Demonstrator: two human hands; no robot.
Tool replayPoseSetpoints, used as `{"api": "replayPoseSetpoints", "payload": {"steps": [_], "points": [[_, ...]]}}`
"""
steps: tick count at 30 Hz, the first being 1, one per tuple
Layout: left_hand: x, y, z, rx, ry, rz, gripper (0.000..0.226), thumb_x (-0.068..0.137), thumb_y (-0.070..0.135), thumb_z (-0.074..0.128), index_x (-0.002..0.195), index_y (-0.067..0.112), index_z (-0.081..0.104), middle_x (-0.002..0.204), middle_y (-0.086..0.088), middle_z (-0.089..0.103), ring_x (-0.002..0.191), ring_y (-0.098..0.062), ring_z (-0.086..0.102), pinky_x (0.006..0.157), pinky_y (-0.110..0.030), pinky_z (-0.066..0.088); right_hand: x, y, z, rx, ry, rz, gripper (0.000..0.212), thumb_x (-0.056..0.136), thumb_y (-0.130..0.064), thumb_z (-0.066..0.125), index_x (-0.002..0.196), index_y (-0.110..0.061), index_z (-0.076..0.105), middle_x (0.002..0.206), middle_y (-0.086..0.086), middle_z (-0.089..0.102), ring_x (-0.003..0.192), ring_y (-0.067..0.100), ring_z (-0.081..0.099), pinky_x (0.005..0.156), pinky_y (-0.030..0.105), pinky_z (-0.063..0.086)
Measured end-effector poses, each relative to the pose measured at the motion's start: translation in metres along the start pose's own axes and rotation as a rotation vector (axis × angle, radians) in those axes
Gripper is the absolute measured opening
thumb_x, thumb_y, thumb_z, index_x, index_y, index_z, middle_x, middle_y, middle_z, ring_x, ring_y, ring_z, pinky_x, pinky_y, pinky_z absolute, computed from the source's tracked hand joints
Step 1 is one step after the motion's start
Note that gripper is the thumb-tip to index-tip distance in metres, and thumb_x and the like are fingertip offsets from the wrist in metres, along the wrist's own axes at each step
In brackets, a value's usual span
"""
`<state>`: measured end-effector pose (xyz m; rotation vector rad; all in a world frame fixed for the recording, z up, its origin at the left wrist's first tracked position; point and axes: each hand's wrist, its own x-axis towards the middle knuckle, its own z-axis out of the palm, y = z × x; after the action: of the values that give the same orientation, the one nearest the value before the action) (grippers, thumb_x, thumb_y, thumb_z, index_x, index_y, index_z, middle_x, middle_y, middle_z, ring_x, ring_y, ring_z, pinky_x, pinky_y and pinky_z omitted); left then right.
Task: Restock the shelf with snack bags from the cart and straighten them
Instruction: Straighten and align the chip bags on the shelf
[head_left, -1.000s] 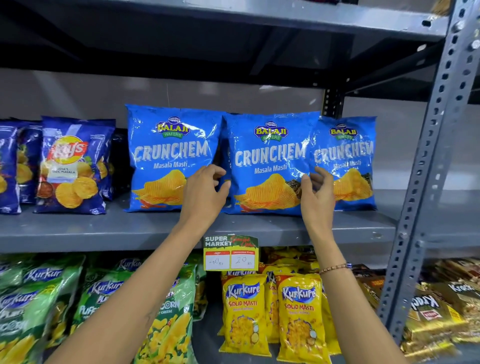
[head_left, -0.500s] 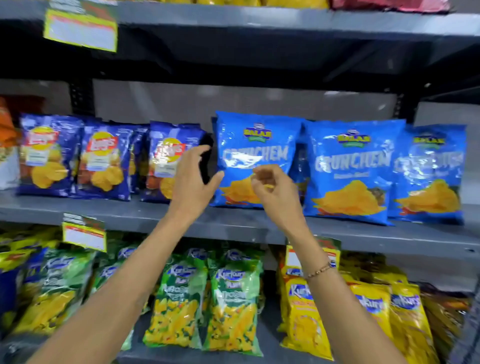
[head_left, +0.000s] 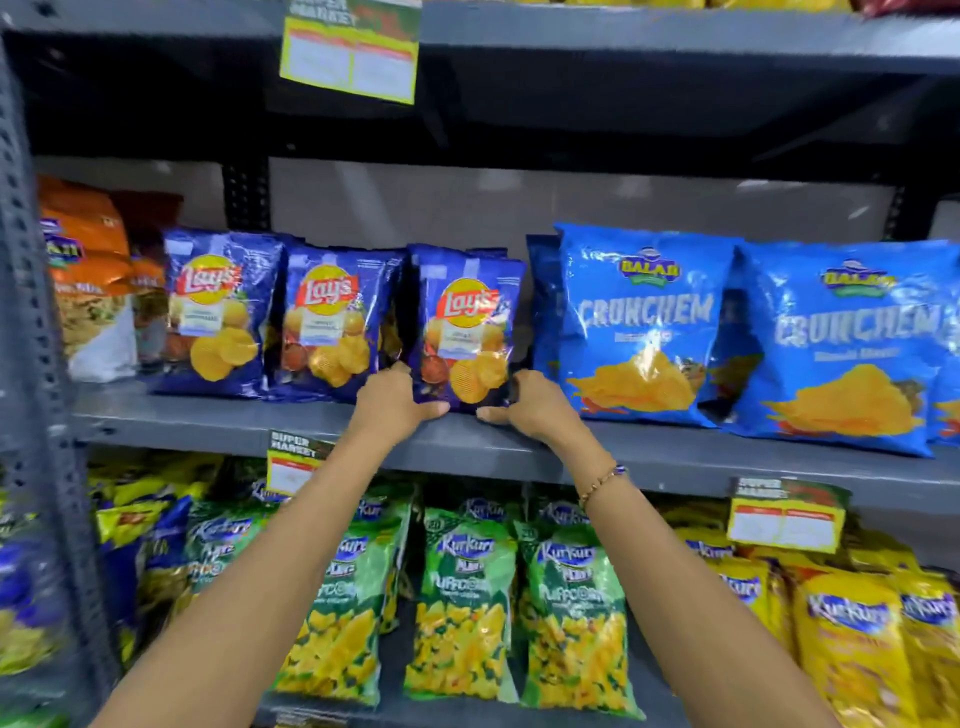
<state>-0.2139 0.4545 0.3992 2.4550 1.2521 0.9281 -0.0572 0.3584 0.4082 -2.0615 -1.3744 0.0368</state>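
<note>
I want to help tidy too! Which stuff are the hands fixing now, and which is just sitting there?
Being fixed:
Lay's bag
left hand
right hand

Just sitting there:
Crunchem bags
green Kurkure bags
yellow Kurkure bags
price tags

Centre of the frame: both hands grip the lower corners of a dark blue Lay's bag (head_left: 470, 332) that stands upright on the grey middle shelf (head_left: 218, 423). The left hand (head_left: 392, 402) clasps its lower left corner, the right hand (head_left: 530, 402) its lower right corner — thumbs on the bag's front. A bead bracelet (head_left: 602, 480) circles the right wrist. Two more Lay's bags (head_left: 332, 322) stand left of it, orange bags (head_left: 88, 270) at the far left. To the right stand bright blue Crunchem bags (head_left: 644, 322). Below, in the lower half, green Kurkure bags (head_left: 465, 608) and yellow Kurkure bags (head_left: 852, 649) fill the lower shelf — price tags (head_left: 784, 519) hang on the shelf edges.
</note>
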Motion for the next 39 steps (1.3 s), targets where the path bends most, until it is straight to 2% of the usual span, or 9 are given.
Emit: {"api": "replayPoseSetpoints", "payload": {"steps": [2, 7, 11, 16, 24, 30, 34, 36, 39], "points": [[0.003, -0.003, 0.002, 0.006, 0.04, 0.026, 0.052, 0.076, 0.048, 0.071, 0.098, 0.003, 0.056, 0.096, -0.016, 0.063, 0.097, -0.037, 0.059, 0.066, -0.035, 0.037, 0.003, -0.001, 0.004, 0.013, 0.024, 0.006, 0.048, 0.076, -0.039, 0.075, 0.099, -0.003, 0.053, 0.094, 0.011, 0.054, 0.085, 0.028, 0.051, 0.064, 0.032, 0.035], [0.006, -0.003, 0.003, 0.057, 0.114, 0.046, 0.047, 0.075, 0.045, 0.073, 0.092, 0.003, 0.061, 0.094, -0.016, 0.065, 0.094, -0.035, 0.06, 0.07, -0.037, 0.039, 0.008, -0.003, 0.009, 0.102, 0.069, 0.014, 0.04, 0.073, -0.032, 0.079, 0.094, -0.01, 0.053, 0.081, -0.001, 0.051, 0.082, 0.022, 0.05, 0.058, 0.028, 0.036], [0.006, -0.007, 0.0, 0.132, 0.16, 0.051, 0.042, 0.077, 0.039, 0.073, 0.073, 0.005, 0.049, 0.081, -0.016, 0.06, 0.081, -0.034, 0.058, 0.06, -0.036, 0.034, 0.013, -0.01, 0.017, 0.105, 0.087, -0.001, 0.049, 0.071, -0.031, 0.08, 0.107, -0.005, 0.059, 0.092, 0.004, 0.056, 0.086, 0.02, 0.052, 0.068, 0.03, 0.038], [0.009, -0.011, -0.001, 0.215, 0.162, 0.045, 0.039, 0.079, 0.039, 0.071, 0.081, 0.003, 0.056, 0.089, -0.019, 0.064, 0.09, -0.035, 0.06, 0.063, -0.034, 0.036, 0.018, -0.016, 0.023, 0.089, 0.119, -0.014, 0.047, 0.068, -0.031, 0.082, 0.103, -0.007, 0.06, 0.088, 0.002, 0.056, 0.081, 0.018, 0.052, 0.067, 0.027, 0.037], [0.013, -0.015, -0.001, 0.174, 0.136, 0.031, 0.043, 0.08, 0.04, 0.07, 0.089, -0.001, 0.061, 0.093, -0.019, 0.064, 0.092, -0.034, 0.059, 0.068, -0.034, 0.037, 0.021, -0.016, 0.025, 0.093, 0.122, -0.011, 0.053, 0.068, -0.032, 0.082, 0.108, -0.007, 0.059, 0.094, 0.003, 0.059, 0.083, 0.017, 0.051, 0.069, 0.027, 0.038], [0.008, -0.014, -0.005, 0.18, 0.137, 0.03, 0.041, 0.079, 0.041, 0.07, 0.075, 0.004, 0.054, 0.083, -0.016, 0.062, 0.087, -0.032, 0.06, 0.063, -0.033, 0.037, 0.019, -0.016, 0.025, 0.112, 0.119, 0.006, 0.063, 0.068, -0.033, 0.082, 0.118, -0.007, 0.055, 0.113, 0.009, 0.063, 0.094, 0.018, 0.055, 0.073, 0.028, 0.04], [-0.004, -0.012, -0.007, 0.08, 0.277, 0.058, 0.041, 0.077, 0.037, 0.073, 0.1, 0.004, 0.065, 0.092, -0.015, 0.069, 0.094, -0.034, 0.063, 0.069, -0.04, 0.048, 0.009, -0.015, 0.019, 0.151, 0.112, 0.03, 0.069, 0.069, -0.03, 0.082, 0.126, -0.007, 0.052, 0.12, 0.01, 0.063, 0.11, 0.026, 0.058, 0.084, 0.031, 0.045], [-0.011, -0.005, -0.009, -0.029, 0.349, 0.136, 0.038, 0.078, 0.035, 0.073, 0.102, 0.008, 0.065, 0.09, -0.011, 0.072, 0.091, -0.029, 0.065, 0.075, -0.042, 0.052, -0.001, -0.012, 0.012, 0.16, 0.153, 0.027, 0.06, 0.072, -0.028, 0.08, 0.122, -0.008, 0.055, 0.113, 0.01, 0.067, 0.106, 0.026, 0.061, 0.086, 0.033, 0.047], [-0.015, 0.021, -0.008, -0.221, 0.333, 0.307, 0.027, 0.078, 0.031, 0.074, 0.095, 0.01, 0.069, 0.082, -0.006, 0.073, 0.074, -0.018, 0.065, 0.076, -0.035, 0.054, -0.02, 0.002, -0.012, 0.263, 0.322, -0.014, 0.029, 0.078, -0.021, 0.074, 0.105, -0.013, 0.065, 0.079, 0.002, 0.07, 0.087, 0.021, 0.067, 0.076, 0.032, 0.051]]}}
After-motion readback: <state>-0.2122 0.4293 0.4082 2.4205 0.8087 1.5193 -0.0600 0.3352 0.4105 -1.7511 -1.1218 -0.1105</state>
